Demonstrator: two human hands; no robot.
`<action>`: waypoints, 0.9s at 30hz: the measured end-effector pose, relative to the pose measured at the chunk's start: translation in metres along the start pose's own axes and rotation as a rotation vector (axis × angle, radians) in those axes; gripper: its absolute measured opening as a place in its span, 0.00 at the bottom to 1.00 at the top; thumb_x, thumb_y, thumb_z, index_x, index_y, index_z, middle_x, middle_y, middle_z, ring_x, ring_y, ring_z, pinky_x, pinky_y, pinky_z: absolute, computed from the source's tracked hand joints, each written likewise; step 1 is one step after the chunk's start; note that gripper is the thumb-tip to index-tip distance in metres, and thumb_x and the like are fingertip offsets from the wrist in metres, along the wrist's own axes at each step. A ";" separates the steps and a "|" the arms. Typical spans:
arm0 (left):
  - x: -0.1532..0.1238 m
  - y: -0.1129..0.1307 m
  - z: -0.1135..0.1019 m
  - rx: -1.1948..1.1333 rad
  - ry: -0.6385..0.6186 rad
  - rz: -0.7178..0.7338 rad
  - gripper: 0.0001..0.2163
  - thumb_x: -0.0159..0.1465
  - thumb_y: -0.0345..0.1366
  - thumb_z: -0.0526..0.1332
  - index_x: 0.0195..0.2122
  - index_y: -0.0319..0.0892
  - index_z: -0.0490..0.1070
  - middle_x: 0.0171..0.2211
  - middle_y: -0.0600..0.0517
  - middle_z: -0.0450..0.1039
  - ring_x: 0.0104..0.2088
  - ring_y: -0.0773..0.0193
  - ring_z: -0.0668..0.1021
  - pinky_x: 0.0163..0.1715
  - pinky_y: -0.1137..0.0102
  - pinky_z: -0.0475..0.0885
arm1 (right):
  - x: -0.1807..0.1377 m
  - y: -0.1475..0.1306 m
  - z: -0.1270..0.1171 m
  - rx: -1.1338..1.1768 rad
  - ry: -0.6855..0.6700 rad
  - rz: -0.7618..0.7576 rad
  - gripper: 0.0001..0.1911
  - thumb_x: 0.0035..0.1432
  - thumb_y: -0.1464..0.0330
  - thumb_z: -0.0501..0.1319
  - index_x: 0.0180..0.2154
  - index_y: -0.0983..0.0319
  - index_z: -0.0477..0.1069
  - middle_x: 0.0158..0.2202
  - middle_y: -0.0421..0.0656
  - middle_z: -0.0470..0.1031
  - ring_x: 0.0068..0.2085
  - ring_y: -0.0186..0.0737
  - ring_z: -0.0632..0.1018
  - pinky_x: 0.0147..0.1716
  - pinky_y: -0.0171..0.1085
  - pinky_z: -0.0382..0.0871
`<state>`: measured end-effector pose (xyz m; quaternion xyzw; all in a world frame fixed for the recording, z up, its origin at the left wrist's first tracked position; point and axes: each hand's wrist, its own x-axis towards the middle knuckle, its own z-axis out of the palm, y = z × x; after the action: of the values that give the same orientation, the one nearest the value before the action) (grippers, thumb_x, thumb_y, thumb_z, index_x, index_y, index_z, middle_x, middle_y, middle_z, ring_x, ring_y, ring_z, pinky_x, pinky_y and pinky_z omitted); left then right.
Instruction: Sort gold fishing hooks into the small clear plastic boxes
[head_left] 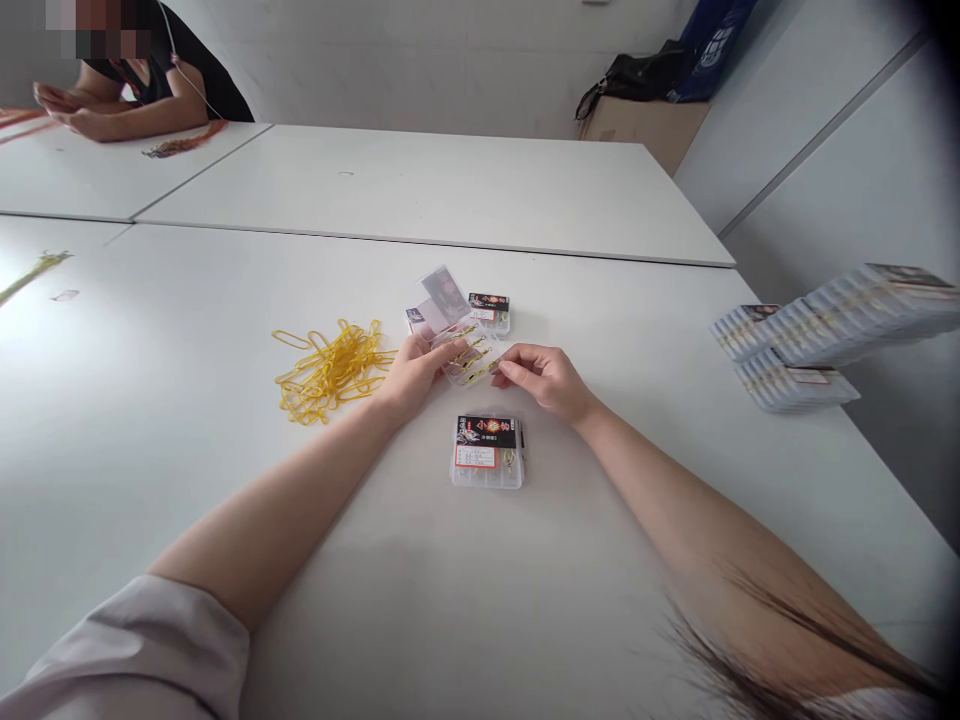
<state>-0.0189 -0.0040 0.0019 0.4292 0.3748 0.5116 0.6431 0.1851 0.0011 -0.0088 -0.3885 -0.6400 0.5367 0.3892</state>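
Note:
My left hand (414,380) grips a clear plastic case (471,372) with its lid (445,298) raised. Small metal-and-yellow pieces, which look like fishing hooks, lie in rows inside it. At the case's right edge my right hand (546,378) is closed in a pinch; what sits between the fingertips is too small to make out. Nearer to me lies a closed case (487,452) with a black printed label, apparently on top of another. Behind the open case stands one more labelled case (491,312). A loose pile of yellow cord loops (330,370) lies beside my left hand.
Stacked clear cases (817,325) stand at the table's right edge. A yellow-green bundle (34,275) lies far left. Across the joined white tables (420,190), a person (150,90) sits near orange strands (187,140). A black bag (637,78) rests on a cardboard box (637,120).

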 end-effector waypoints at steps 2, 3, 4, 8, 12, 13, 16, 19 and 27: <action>-0.001 0.000 0.000 -0.022 -0.010 0.003 0.18 0.55 0.39 0.73 0.45 0.40 0.74 0.42 0.47 0.82 0.43 0.56 0.83 0.46 0.64 0.77 | 0.000 0.001 0.000 0.008 0.009 -0.002 0.14 0.57 0.57 0.67 0.32 0.62 0.77 0.29 0.43 0.80 0.34 0.38 0.80 0.39 0.39 0.76; -0.001 0.000 0.001 -0.020 -0.019 0.002 0.19 0.54 0.38 0.73 0.46 0.40 0.74 0.42 0.47 0.82 0.44 0.56 0.83 0.47 0.63 0.77 | 0.000 0.002 -0.001 0.009 0.011 -0.003 0.15 0.56 0.56 0.67 0.32 0.62 0.77 0.29 0.43 0.80 0.34 0.39 0.80 0.39 0.39 0.76; -0.002 0.000 0.001 -0.012 -0.029 0.001 0.20 0.54 0.38 0.73 0.47 0.41 0.73 0.42 0.47 0.82 0.44 0.55 0.83 0.47 0.63 0.77 | 0.000 0.002 -0.001 0.007 0.013 -0.003 0.15 0.56 0.56 0.67 0.32 0.62 0.77 0.29 0.43 0.80 0.34 0.39 0.80 0.39 0.39 0.76; -0.004 0.001 0.005 0.039 -0.049 0.034 0.23 0.53 0.37 0.75 0.48 0.42 0.72 0.42 0.48 0.82 0.43 0.57 0.83 0.49 0.61 0.76 | -0.001 0.001 0.000 -0.014 0.009 0.006 0.14 0.56 0.57 0.67 0.32 0.62 0.77 0.29 0.43 0.80 0.34 0.40 0.81 0.40 0.40 0.76; -0.005 0.002 0.008 0.067 -0.033 0.050 0.22 0.52 0.39 0.76 0.46 0.41 0.73 0.42 0.47 0.81 0.43 0.56 0.83 0.49 0.61 0.77 | -0.002 -0.001 0.001 -0.029 -0.001 0.012 0.14 0.56 0.57 0.68 0.31 0.62 0.76 0.29 0.43 0.80 0.34 0.40 0.81 0.41 0.40 0.77; -0.005 0.002 0.008 0.072 -0.019 0.053 0.23 0.51 0.39 0.76 0.46 0.41 0.73 0.42 0.47 0.81 0.44 0.55 0.83 0.49 0.61 0.77 | -0.002 -0.001 0.001 -0.029 -0.004 0.011 0.14 0.56 0.56 0.68 0.31 0.62 0.76 0.29 0.43 0.80 0.34 0.40 0.81 0.41 0.40 0.77; -0.005 0.002 0.008 0.094 0.025 0.066 0.25 0.50 0.39 0.77 0.47 0.42 0.73 0.43 0.48 0.81 0.44 0.56 0.83 0.48 0.62 0.77 | -0.002 -0.002 0.001 -0.031 -0.015 0.003 0.14 0.56 0.56 0.67 0.31 0.62 0.76 0.29 0.43 0.80 0.35 0.40 0.81 0.40 0.40 0.77; -0.006 0.002 0.007 0.119 0.035 0.075 0.25 0.50 0.39 0.77 0.47 0.41 0.73 0.42 0.48 0.81 0.42 0.57 0.83 0.46 0.64 0.77 | -0.002 -0.001 0.000 -0.034 -0.020 -0.001 0.14 0.57 0.57 0.66 0.31 0.62 0.76 0.30 0.43 0.79 0.35 0.40 0.81 0.40 0.40 0.77; -0.005 0.001 0.007 0.133 0.048 0.077 0.25 0.49 0.39 0.77 0.46 0.42 0.72 0.41 0.48 0.81 0.43 0.57 0.83 0.47 0.64 0.77 | -0.002 0.002 0.000 -0.056 -0.044 -0.012 0.13 0.59 0.58 0.66 0.32 0.62 0.76 0.31 0.44 0.80 0.36 0.41 0.82 0.40 0.39 0.76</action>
<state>-0.0142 -0.0096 0.0053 0.4727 0.4067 0.5201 0.5837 0.1861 -0.0003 -0.0111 -0.3834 -0.6655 0.5248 0.3671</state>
